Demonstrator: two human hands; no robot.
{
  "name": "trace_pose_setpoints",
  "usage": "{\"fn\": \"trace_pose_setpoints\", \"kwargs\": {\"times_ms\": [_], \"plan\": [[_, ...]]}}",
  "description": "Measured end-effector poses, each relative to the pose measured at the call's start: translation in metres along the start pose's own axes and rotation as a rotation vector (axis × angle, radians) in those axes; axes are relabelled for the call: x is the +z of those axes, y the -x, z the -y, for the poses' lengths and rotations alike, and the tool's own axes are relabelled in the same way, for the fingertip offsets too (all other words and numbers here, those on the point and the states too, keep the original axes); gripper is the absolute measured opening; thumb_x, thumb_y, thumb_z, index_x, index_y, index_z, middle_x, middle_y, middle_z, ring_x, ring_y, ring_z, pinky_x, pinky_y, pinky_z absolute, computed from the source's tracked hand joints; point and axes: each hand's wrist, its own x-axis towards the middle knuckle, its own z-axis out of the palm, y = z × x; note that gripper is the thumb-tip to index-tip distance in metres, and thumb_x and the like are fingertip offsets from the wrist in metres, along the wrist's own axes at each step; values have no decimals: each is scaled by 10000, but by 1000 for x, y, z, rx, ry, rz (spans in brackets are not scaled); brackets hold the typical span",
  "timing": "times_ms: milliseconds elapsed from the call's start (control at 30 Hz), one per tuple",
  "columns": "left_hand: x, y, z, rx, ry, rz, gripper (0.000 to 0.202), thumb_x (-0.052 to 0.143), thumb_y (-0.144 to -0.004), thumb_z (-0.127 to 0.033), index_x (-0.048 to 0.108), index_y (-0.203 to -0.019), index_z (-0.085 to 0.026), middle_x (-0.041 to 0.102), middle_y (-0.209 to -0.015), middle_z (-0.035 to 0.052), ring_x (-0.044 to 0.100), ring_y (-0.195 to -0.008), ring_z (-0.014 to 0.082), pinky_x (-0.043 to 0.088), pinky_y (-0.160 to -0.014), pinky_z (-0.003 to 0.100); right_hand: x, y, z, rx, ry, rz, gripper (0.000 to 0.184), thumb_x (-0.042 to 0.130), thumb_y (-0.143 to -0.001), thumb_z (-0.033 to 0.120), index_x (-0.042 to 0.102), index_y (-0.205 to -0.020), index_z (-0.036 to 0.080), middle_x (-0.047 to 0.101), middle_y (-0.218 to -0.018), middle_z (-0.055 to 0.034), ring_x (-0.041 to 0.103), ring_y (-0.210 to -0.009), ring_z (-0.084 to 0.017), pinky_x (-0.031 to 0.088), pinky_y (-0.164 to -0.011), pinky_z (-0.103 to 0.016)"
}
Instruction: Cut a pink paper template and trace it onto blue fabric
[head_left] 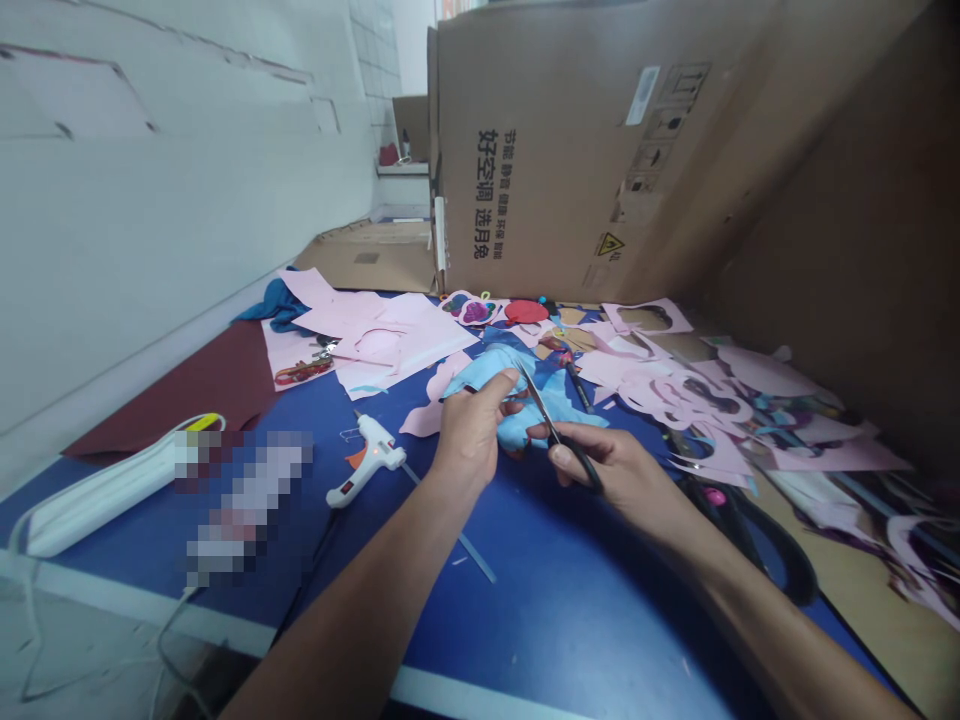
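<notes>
My left hand [469,425] is closed on a light blue sheet of paper [491,380], pinching it between thumb and fingers above the blue table [525,600]. My right hand [607,465] grips black-handled scissors [551,425], whose blades point up and away into the blue paper's edge. Both hands meet at the middle of the view.
A white glue gun [367,460] lies left of my left hand. Pink paper sheets [375,340] and cut scraps [690,400] cover the far side and right. A large cardboard box [600,150] stands behind. A white power strip [97,495] lies at the left edge.
</notes>
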Motion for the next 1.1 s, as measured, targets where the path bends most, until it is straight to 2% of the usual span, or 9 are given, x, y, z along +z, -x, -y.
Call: {"fn": "trace_pose_setpoints", "kwargs": {"times_ms": [333, 567, 1100], "plan": [[1, -2, -4, 13, -10, -40, 200, 862, -665, -248, 725, -779, -159, 746, -728, 54, 674, -634, 158, 518, -568, 233, 0, 1, -5, 20, 5, -3, 635, 761, -920, 766, 886, -1211, 215, 682, -851, -46, 483, -709, -183, 400, -647, -319], [1, -2, -5, 22, -28, -17, 134, 822, -697, -224, 728, -761, -154, 727, -711, 48, 662, -609, 149, 513, -562, 234, -1, 1, -5, 15, -12, 21, 603, 757, -939, 738, 880, -1208, 213, 563, -746, -4, 454, -711, -183, 368, -657, -319], [0, -3, -5, 7, -42, -31, 174, 844, -663, -244, 727, -763, -161, 750, -719, 60, 678, -609, 163, 519, -540, 233, -1, 1, -1, 17, -17, 33, 606, 759, -946, 716, 871, -1203, 179, 540, -729, 6, 437, -702, -171, 346, -659, -314]]}}
